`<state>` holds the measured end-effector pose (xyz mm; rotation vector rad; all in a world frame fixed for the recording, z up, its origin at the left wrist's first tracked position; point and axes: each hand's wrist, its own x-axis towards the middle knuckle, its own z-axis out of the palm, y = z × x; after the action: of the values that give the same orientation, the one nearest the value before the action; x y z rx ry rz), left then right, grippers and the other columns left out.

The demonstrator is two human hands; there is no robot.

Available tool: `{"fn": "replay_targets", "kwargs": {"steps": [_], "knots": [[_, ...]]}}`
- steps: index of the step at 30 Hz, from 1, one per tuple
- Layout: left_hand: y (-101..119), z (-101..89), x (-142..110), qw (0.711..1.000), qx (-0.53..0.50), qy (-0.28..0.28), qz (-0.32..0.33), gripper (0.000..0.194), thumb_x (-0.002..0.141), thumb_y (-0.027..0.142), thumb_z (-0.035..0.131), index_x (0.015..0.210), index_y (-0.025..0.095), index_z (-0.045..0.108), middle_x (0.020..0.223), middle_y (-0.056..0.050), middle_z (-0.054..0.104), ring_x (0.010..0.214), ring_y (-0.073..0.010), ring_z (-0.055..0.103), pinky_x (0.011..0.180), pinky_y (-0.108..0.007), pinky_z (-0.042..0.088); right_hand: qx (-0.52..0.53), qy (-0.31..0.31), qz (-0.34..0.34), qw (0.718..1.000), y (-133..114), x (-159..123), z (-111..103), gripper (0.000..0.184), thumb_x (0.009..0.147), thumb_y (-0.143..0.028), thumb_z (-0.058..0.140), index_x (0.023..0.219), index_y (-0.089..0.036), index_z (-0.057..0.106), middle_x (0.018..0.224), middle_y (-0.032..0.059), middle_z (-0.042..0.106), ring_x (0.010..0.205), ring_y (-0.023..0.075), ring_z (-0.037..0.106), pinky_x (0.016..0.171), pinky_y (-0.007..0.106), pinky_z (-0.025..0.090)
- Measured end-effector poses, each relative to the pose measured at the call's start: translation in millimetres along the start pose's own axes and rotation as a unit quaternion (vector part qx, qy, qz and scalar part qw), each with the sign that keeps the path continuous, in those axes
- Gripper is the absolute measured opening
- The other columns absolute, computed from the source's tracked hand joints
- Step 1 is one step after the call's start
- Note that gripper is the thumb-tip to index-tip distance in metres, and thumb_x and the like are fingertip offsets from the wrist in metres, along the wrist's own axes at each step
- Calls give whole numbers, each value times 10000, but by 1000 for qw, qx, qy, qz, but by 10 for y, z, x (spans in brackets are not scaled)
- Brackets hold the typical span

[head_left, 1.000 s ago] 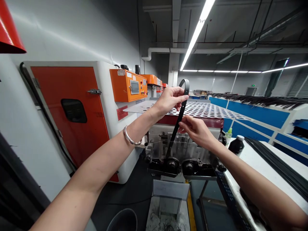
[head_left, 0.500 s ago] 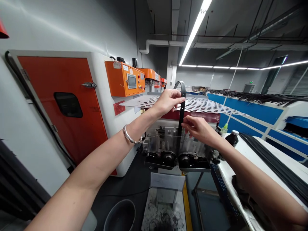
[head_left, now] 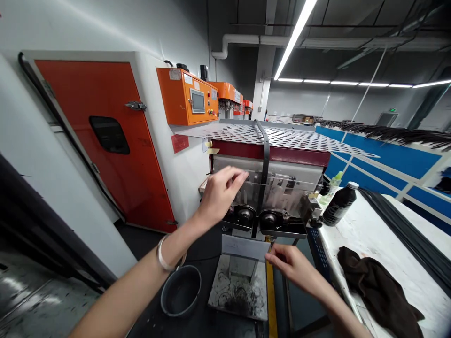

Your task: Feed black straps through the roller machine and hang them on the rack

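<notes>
A black strap (head_left: 265, 162) lies over the perforated sheet (head_left: 292, 134) and hangs down the front of a machine, passing between two dark rollers (head_left: 244, 214). My left hand (head_left: 219, 193) is left of the strap, in front of the clear guard (head_left: 278, 188). Its fingers are closed together and nothing shows in them; a bracelet circles the wrist. Lower and to the right, my right hand (head_left: 291, 264) is held below the rollers. Thumb and fingers are drawn together there, with no object visible between them. Neither hand touches the strap.
On the right, a white table (head_left: 373, 234) bears a dark bottle (head_left: 341, 204), a brown cloth (head_left: 382, 286) and long black strips (head_left: 405, 230). A bucket (head_left: 181, 291) stands on the floor beside a stained plate (head_left: 243, 295). An orange control box (head_left: 186, 98) is at left.
Both hands have let go of the strap and moved down, the left also leftward. The strap's raised loop has dropped onto the perforated sheet. The view has tilted slightly downward.
</notes>
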<state>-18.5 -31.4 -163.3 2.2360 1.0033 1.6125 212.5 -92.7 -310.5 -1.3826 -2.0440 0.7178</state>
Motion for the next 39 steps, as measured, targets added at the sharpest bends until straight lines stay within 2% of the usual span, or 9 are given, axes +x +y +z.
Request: {"fn": "replay_targets", "kwargs": {"steps": [3,6,9,12,16,21,29,36,39], "knots": [[-144,31,-834,990,-54,-4,-131,242,918,403,503,953,236,675,850,3,635,802,-132,572,725,-240,407,98,72,37,992,560,160,439,352,872,-518,552,956,-186,632,920,77,684,830,217,633,661,284,453],[-334,240,-1678,953,-95,-47,-285,294,909,454,487,984,245,680,801,2,617,762,-146,561,674,-242,410,172,146,60,972,874,411,697,451,800,-481,619,1146,-191,617,1181,125,656,1105,284,607,854,351,498],[-451,480,-2335,904,-113,-84,-403,378,887,529,465,992,244,691,768,-8,607,656,-159,512,614,-278,401,177,162,79,968,968,624,812,406,776,-444,611,1088,-186,634,1167,129,662,1110,301,602,909,397,484],[-465,602,-2701,877,-123,-95,-455,425,871,577,440,947,249,698,738,-7,578,593,-158,462,598,-306,386,165,164,90,968,971,731,858,294,761,-399,607,973,-200,654,1076,113,691,1073,305,605,918,406,466],[-466,619,-2826,866,-121,-103,-475,450,881,575,410,881,217,682,752,-12,574,592,-145,452,598,-299,385,154,147,86,973,972,732,887,154,731,-327,604,829,-217,647,968,68,699,1001,282,611,921,381,438],[-619,725,-2771,847,-125,-112,-505,431,856,550,462,1014,198,656,827,-32,613,677,-157,508,581,-273,386,170,97,90,977,1020,562,1002,104,673,-284,615,732,-198,605,851,43,648,925,253,579,894,357,413],[-756,1137,-2720,729,-249,-147,-620,289,679,350,610,921,194,628,990,-39,627,1060,-230,553,842,-323,430,299,-46,179,936,945,34,1284,147,697,-285,575,607,-190,507,584,-42,519,620,133,481,628,248,360],[-758,1396,-2866,729,-238,-118,-631,166,667,327,581,749,184,594,850,-18,598,991,-201,549,817,-294,418,339,-65,231,909,999,-182,1516,197,700,-252,621,557,-169,514,526,-61,467,563,98,437,569,232,318],[-742,1403,-2826,738,-217,-102,-631,139,639,316,607,643,189,550,694,12,551,825,-181,566,719,-285,417,329,-54,221,916,962,-108,1486,239,810,-295,663,651,-142,572,587,-51,513,553,92,480,552,226,394]]}}
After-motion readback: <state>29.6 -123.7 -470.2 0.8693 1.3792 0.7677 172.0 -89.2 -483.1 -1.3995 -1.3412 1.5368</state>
